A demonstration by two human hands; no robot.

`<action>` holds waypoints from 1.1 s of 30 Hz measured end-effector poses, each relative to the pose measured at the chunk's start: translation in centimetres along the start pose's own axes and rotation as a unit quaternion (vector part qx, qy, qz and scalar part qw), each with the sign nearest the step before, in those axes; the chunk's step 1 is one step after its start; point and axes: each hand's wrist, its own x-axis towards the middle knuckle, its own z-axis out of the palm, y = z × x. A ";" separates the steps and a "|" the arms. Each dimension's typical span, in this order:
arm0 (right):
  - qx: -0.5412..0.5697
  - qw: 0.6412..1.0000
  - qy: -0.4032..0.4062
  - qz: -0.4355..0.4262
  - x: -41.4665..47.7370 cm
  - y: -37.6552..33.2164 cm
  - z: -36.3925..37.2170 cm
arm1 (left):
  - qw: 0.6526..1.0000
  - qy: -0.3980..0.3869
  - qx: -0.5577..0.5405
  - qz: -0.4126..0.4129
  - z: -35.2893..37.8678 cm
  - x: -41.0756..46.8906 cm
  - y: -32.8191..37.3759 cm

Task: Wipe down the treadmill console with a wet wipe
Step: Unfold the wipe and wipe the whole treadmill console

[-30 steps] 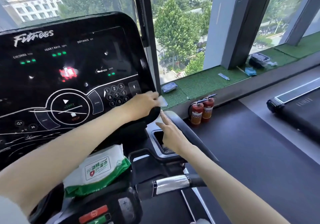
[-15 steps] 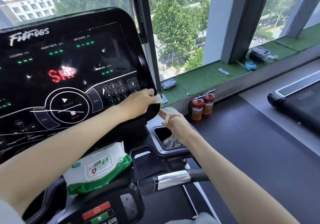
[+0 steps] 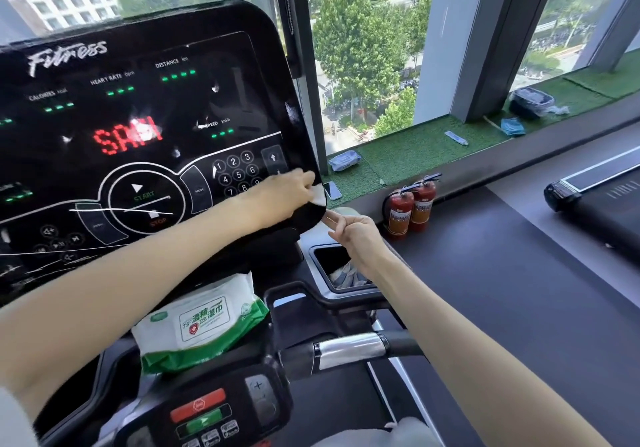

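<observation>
Head view. Grips wet wipe (image 3: pixel 319 199) in left hand (image 3: pixel 284 195), fingers curled over it, white edge poking out past fingertips. Presses it on lower right corner of treadmill console (image 3: pixel 138 107). Reaches left arm across from lower left. Holds right hand (image 3: pixel 358 237) just below and right of left hand, forefinger stretched toward that same corner, other fingers loosely curled, nothing in it. Cannot tell whether that fingertip touches console underside.

Progress, as a judgement: looks mid-task, working right edge. Shows no clear wet track, so cannot tell which parts are done. Shows white flecks and streaky lines across display, left of left hand. Probably needs passes there and on keypad (image 3: pixel 237 173) right beside left knuckles. Probably needs lower control pad (image 3: pixel 204 412), down between forearms, done too.

Around: has wipes pack (image 3: pixel 201 322) tucked below left forearm, under console. Has open tray (image 3: pixel 320 256) under right wrist, something crumpled inside. Has handlebar (image 3: pixel 349 346) below right forearm. Puts phone (image 3: pixel 332 190) just right of left fingertips, on turf ledge (image 3: pixel 415 148). Puts two fire extinguishers (image 3: pixel 412 209) just right of right hand, and a second treadmill (image 3: pixel 588 197) well apart, far right.

In the way: finds nothing blocking corner. Crowds it with right hand, though, which could hamper a downward stroke. Risks pressing live keys with wipe, since display is lit.
</observation>
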 end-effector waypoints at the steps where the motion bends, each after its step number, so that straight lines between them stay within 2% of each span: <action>1: 0.000 1.000 0.006 -0.001 0.0 0.1 0.0 | 1.000 0.012 0.004 0.009 -0.1 -0.3 0.0; 5: -0.029 0.999 0.015 -0.012 -0.3 -0.1 0.4 | 0.991 -0.105 0.045 0.070 1.2 -1.6 0.2; 7: -0.053 0.998 0.025 -0.020 -0.2 -0.1 0.7 | 0.996 -0.079 0.023 0.034 0.7 -1.7 -0.5; 9: -0.080 0.996 0.041 -0.024 0.1 0.3 0.9 | 1.000 0.003 -0.012 0.015 0.2 -1.8 -0.7; 10: -0.097 0.994 0.048 -0.029 0.2 0.4 1.0 | 1.000 0.020 -0.021 0.010 0.3 -1.8 -0.4; 11: -0.116 0.991 0.060 -0.035 0.3 0.6 1.0 | 1.000 0.015 -0.024 0.012 0.3 -1.7 0.0; 13: -0.144 0.985 0.074 -0.052 0.2 0.3 1.2 | 0.998 -0.055 0.004 0.024 1.3 -1.9 0.7; 14: -0.156 0.983 0.079 -0.060 0.2 0.1 1.4 | 0.998 -0.054 0.018 0.033 1.7 -2.0 0.9; 17: -0.189 0.974 0.098 -0.084 0.6 -0.4 2.0 | 0.991 0.048 0.115 0.042 1.2 -1.9 0.2; 19: -0.212 0.968 0.108 -0.082 1.2 -0.4 2.4 | 0.983 0.138 0.118 -0.037 0.0 -0.8 -1.0; 22: -0.245 0.959 0.112 -0.086 1.4 0.1 3.2 | 0.956 0.226 0.014 -0.187 -2.2 1.2 -2.3; 24: -0.246 0.958 0.102 -0.103 1.4 0.5 3.3 | 0.954 0.229 0.016 -0.191 -1.5 1.5 -1.8; 27: -0.234 0.963 0.092 -0.093 1.4 0.7 2.8 | 0.985 0.130 0.109 -0.040 1.1 -0.1 0.3; 29: -0.223 0.966 0.086 -0.104 1.7 0.8 2.3 | 0.982 0.112 0.149 0.002 1.3 -0.5 -0.1; 30: -0.219 0.966 0.082 -0.107 1.9 0.9 2.1 | 0.980 0.136 0.142 -0.018 0.7 -0.2 -0.8; 33: -0.223 0.968 0.070 -0.089 2.3 0.9 1.9 | 0.956 0.226 0.073 -0.170 -2.4 1.3 -3.8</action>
